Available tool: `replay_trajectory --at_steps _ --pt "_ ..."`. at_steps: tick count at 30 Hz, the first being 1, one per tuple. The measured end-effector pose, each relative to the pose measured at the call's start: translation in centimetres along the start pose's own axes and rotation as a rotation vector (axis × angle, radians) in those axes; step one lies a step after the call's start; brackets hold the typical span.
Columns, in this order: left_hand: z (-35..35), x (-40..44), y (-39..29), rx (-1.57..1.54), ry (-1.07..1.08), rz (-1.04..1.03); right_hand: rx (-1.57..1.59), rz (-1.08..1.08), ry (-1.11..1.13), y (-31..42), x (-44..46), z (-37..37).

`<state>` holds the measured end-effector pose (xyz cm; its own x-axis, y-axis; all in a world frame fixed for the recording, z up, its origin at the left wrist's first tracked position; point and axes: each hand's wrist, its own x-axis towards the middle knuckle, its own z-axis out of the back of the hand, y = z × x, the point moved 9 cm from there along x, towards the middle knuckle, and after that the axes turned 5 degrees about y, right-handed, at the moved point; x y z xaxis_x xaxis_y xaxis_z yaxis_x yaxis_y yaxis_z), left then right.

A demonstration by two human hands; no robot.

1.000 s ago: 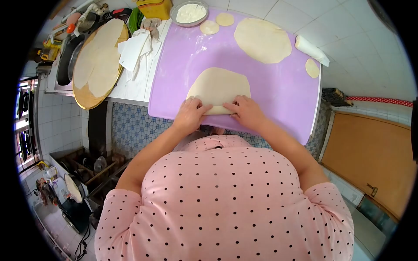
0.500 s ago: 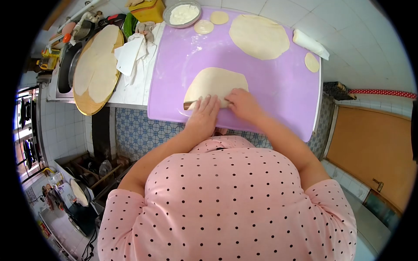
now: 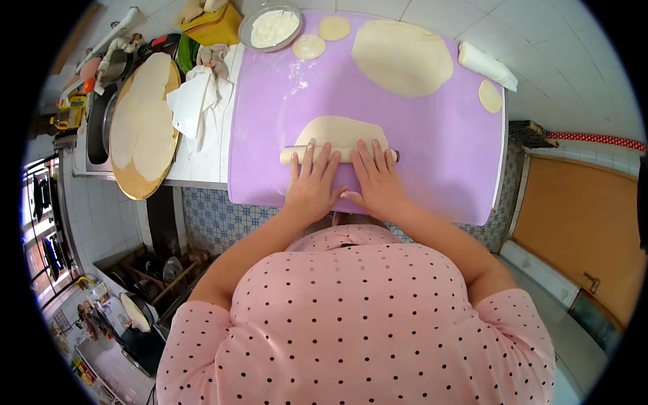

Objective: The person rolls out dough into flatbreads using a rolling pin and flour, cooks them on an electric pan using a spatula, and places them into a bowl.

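A sheet of dough lies on the purple mat, its near edge wrapped around a thin wooden rolling pin. The pin's dark end sticks out at the right of the roll. My left hand rests on the left half of the roll with its fingers stretched and spread. On the right half lies my right hand, also flat with its fingers apart. Both thumbs point inward and nearly meet. The middle of the pin is hidden by dough and fingers.
A large dough round, small discs and a white roll lie on or beside the mat. A flour bowl stands at the back left. Further left are white cloths and a round board bearing dough sheets.
My right hand has gone from curled fingers at the roll's right end to lying flat on it. My left hand's fingers have spread, and more of the dough is wrapped on the pin.
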<state>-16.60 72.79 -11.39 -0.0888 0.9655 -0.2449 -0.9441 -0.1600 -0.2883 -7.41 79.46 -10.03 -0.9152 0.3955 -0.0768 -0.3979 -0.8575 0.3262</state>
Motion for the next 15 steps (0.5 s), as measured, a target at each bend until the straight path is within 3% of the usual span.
replay_trajectory --at_steps 6,9,11,15 --pt "4.2 9.9 5.5 0.083 -0.189 0.108 -0.161 -0.143 -0.140 -6.8 8.9 1.7" --pt "5.0 7.6 4.5 0.059 -0.086 0.075 -0.133 -0.074 -0.008 -5.3 6.6 1.3" --pt "2.8 2.0 3.2 0.005 -0.168 -0.051 -0.144 0.018 0.011 -2.1 1.2 0.7" --pt "3.3 4.2 4.2 0.068 -0.112 -0.014 -0.158 -0.134 -0.004 -4.4 2.2 -0.3"
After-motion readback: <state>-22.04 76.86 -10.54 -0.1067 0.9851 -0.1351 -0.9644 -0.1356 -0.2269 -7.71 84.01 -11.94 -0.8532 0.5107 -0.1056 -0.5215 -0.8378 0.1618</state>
